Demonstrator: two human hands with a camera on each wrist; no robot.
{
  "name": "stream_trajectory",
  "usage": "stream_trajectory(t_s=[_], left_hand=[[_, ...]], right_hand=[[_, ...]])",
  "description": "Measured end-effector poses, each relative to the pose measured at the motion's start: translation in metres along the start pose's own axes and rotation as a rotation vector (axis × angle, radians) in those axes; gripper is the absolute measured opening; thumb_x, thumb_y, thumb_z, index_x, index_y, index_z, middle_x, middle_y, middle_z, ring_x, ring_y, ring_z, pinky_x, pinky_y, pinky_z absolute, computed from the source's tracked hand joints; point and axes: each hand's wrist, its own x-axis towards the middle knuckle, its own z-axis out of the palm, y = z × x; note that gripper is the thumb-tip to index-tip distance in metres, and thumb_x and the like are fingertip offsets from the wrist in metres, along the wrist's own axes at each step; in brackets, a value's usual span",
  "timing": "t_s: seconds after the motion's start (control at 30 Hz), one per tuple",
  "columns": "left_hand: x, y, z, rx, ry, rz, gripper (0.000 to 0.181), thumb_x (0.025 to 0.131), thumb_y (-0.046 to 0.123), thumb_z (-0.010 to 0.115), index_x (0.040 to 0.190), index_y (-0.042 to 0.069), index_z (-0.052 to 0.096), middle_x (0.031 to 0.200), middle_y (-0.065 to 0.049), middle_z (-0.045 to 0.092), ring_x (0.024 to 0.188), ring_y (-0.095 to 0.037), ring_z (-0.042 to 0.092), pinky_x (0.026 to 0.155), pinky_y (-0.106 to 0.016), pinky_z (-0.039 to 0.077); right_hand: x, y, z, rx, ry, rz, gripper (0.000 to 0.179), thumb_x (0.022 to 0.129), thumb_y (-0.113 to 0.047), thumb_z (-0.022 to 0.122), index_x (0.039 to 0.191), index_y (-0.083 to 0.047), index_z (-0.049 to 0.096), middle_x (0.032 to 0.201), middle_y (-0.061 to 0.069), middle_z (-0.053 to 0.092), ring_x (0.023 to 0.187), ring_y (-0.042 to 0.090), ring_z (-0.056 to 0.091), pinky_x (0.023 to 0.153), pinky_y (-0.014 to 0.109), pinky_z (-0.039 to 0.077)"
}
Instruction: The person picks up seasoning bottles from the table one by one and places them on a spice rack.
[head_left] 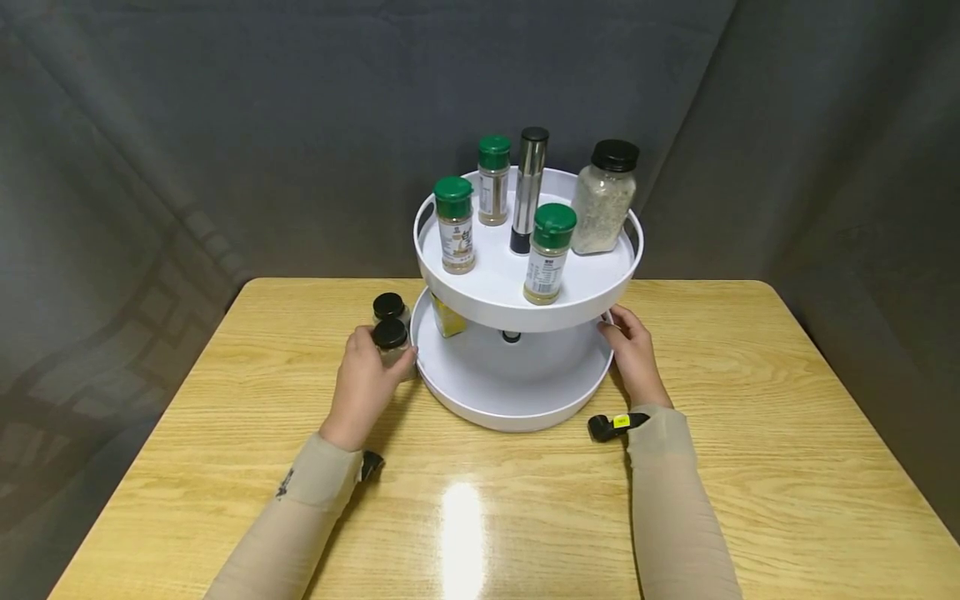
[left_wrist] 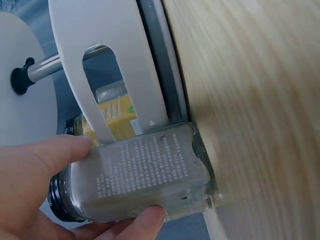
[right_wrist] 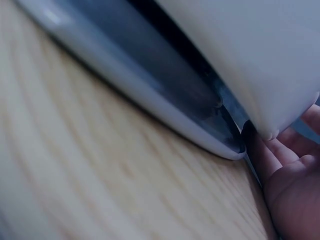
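My left hand (head_left: 360, 387) holds a square glass jar with a black lid (head_left: 390, 335), thumb on one side and fingers on the other. Printed text covers the side of this jar (left_wrist: 145, 167) in the left wrist view. Just behind it stands a second black-lidded jar (head_left: 388, 307). Both are beside the left rim of a white two-tier turntable rack (head_left: 517, 423). At the rack's right side, my right hand (head_left: 636, 350) grips the lower tray's rim, thumb towards the inside. Its fingertips are partly hidden by the tray wall (right_wrist: 270, 65) in the right wrist view.
On the upper tray (head_left: 487, 287) stand green-capped spice bottles (head_left: 457, 237), a metal post (head_left: 529, 183) and a large black-lidded jar (head_left: 603, 204). A yellow-labelled container (head_left: 450, 321) is on the lower tray. Dark cloth (head_left: 300, 142) hangs behind the wooden table (head_left: 750, 400).
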Motion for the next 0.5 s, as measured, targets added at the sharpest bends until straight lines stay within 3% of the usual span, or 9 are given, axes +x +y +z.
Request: stream_trajectory(t_s=[0.17,0.5], left_hand=[[0.0004,0.0011,-0.0015,0.017,-0.002,0.021,0.064,0.094,0.029,0.074,0.125,-0.019,0.046,0.113,-0.031,0.056,0.100,-0.044,0.063,0.084,-0.054,0.056],[-0.0002,0.0012,-0.0052,0.060,-0.006,0.048,0.062,0.093,0.029,0.076,0.121,-0.019,0.049,0.104,-0.027,0.057,0.089,-0.037,0.061,0.076,-0.051,0.057]], right_hand=[[0.0005,0.0003,-0.0009,-0.007,0.006,0.010,0.051,0.103,-0.016,0.052,0.153,-0.011,0.046,0.152,0.011,0.047,0.139,0.022,0.042,0.116,0.039,0.037],[0.0006,0.0017,0.0005,0.021,0.009,0.000,0.048,0.102,-0.014,0.052,0.150,-0.008,0.048,0.138,0.007,0.053,0.128,0.018,0.049,0.107,0.031,0.045]])
